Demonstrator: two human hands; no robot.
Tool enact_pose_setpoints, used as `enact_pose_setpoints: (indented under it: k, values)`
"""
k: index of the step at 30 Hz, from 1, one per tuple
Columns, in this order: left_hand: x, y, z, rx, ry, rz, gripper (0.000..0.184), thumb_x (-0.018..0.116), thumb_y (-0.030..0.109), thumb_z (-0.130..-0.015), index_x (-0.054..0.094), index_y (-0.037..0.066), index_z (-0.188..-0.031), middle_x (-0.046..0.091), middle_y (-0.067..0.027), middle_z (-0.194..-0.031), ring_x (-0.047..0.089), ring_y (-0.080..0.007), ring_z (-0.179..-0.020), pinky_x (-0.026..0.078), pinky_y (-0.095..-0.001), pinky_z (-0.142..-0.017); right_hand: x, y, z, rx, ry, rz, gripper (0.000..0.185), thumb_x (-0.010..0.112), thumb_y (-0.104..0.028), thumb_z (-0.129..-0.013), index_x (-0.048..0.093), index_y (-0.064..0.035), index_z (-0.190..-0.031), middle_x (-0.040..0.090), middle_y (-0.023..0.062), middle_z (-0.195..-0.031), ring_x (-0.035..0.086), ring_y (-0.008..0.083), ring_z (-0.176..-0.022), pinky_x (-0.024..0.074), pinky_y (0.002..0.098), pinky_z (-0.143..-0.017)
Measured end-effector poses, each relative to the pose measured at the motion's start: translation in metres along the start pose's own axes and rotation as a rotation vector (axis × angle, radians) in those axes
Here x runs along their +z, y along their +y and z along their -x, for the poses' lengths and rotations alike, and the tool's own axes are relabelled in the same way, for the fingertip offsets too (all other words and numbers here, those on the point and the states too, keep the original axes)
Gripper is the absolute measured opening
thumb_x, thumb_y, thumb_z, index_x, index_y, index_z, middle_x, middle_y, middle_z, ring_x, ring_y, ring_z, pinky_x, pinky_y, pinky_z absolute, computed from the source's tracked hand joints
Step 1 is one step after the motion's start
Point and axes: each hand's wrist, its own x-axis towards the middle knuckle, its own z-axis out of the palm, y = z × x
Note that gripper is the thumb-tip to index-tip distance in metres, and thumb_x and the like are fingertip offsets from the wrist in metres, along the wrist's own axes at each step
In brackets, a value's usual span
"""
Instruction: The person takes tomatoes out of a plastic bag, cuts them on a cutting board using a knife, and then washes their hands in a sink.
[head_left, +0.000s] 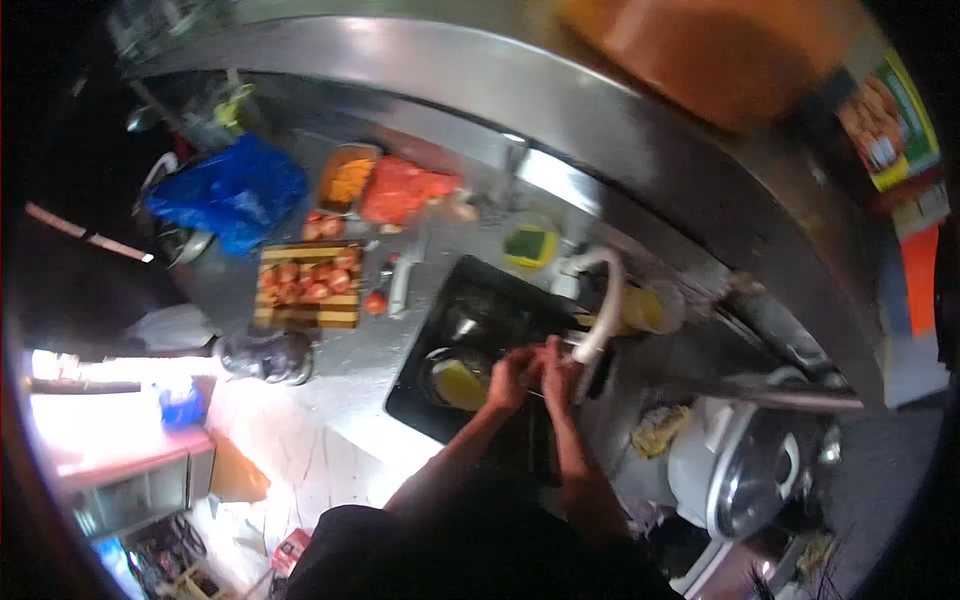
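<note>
Both of my hands are close together over the black sink (pixel 455 300), beside the white curved tap (pixel 608 300). My left hand (pixel 512 378) has its fingers curled inward, and my right hand (pixel 557 370) is closed right beside it. Whatever lies between the fingers is blurred and hidden. Below and left of my hands, a round bowl (pixel 434 368) sits in the sink with a pale yellow thing (pixel 460 384) in it. Behind the sink stands a yellow-green tub (pixel 530 245), apparently with a sponge in it.
On the left counter, a striped cutting board (pixel 308 319) bears several cut red pieces, seemingly tomatoes. A knife (pixel 400 285) lies beside it. Farther back are a blue plastic bag (pixel 235 190), an orange-filled container (pixel 348 180) and a red bag (pixel 403 190). A white cooker (pixel 705 470) stands right.
</note>
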Motion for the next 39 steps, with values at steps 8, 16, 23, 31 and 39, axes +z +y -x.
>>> enact_pose_setpoints:
  k: [8, 16, 23, 31, 39]
  values:
    - [-0.102, 0.055, 0.006, -0.072, 0.367, 0.199, 0.019, 0.066, 0.015, -0.104, 0.068, 0.001, -0.118, 0.071, -0.0042, -0.105, 0.065, -0.0138, -0.093, 0.054, -0.0315, -0.085, -0.023, 0.095, -0.046, 0.079, -0.211, 0.267, 0.037, 0.063, -0.037, -0.104, 0.069, -0.0003, -0.106, 0.07, 0.0094, -0.088, 0.068, 0.0157, -0.081, 0.052, 0.0373, -0.066]
    - [-0.365, 0.06, -0.003, 0.201, 0.901, -1.027, 0.018, 0.068, 0.01, -0.091, 0.071, -0.003, -0.104, 0.074, -0.0144, -0.094, 0.068, -0.0365, -0.093, 0.053, -0.0472, -0.083, 0.066, 0.067, -0.019, -0.145, -0.496, 0.437, 0.023, 0.068, -0.025, -0.099, 0.068, -0.0039, -0.107, 0.07, 0.0118, -0.086, 0.069, 0.0217, -0.073, 0.0533, 0.0381, -0.062]
    - [-0.426, 0.066, -0.034, -0.205, 0.988, -1.138, 0.061, 0.051, 0.024, -0.106, 0.031, 0.001, -0.158, 0.032, -0.0329, -0.159, 0.035, -0.0472, -0.145, 0.031, -0.0504, -0.122, 0.25, -0.053, 0.015, -0.949, -0.701, 0.542, 0.035, 0.064, -0.008, -0.091, 0.067, -0.0082, -0.126, 0.066, 0.0126, -0.129, 0.058, 0.0327, -0.127, 0.0474, 0.0485, -0.105]
    - [-0.444, 0.022, -0.037, -0.022, 1.086, -0.871, 0.086, 0.061, 0.026, -0.098, 0.014, -0.007, -0.161, 0.027, -0.034, -0.163, 0.028, -0.0495, -0.15, 0.027, -0.0535, -0.124, 0.306, -0.065, 0.007, -1.277, -0.695, 0.799, 0.037, 0.059, -0.017, -0.097, 0.06, -0.0041, -0.132, 0.063, 0.0103, -0.13, 0.054, 0.0279, -0.127, 0.0459, 0.0475, -0.1]
    - [-0.371, 0.045, -0.016, 0.259, 1.108, -0.983, 0.09, 0.067, 0.028, -0.094, 0.018, -0.007, -0.161, 0.026, -0.0366, -0.162, 0.023, -0.0529, -0.151, 0.024, -0.0601, -0.121, 0.148, -0.037, 0.004, 0.024, -0.62, -0.176, 0.037, 0.051, -0.041, -0.111, 0.06, -0.0049, -0.117, 0.066, 0.0026, -0.096, 0.064, 0.0123, -0.073, 0.0457, 0.0269, -0.059]
